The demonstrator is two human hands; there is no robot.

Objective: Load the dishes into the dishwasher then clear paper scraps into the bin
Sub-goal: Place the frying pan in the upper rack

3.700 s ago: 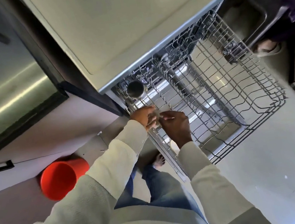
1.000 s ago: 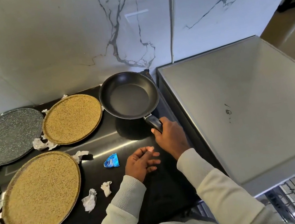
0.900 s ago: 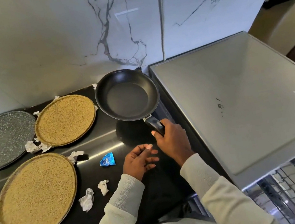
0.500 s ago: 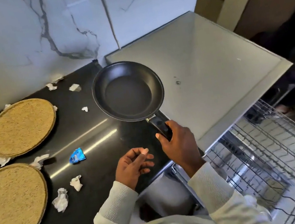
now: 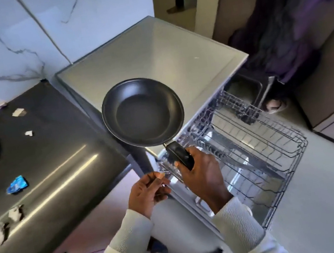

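Black pan [image 5: 142, 112] hangs level past the table's [image 5: 43, 147] right edge, handle gripped by the right hand [image 5: 203, 175] — left hand [image 5: 148, 192] loosely curled, empty — so tip it on edge, then lower it between the rack's [image 5: 265, 154] wires.

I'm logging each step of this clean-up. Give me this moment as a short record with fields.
pan: empty, level, held in the air
right hand: grips the handle
left hand: loosely curled, holds nothing
rack: pulled out
counter: paper scraps and a blue wrapper lie on it
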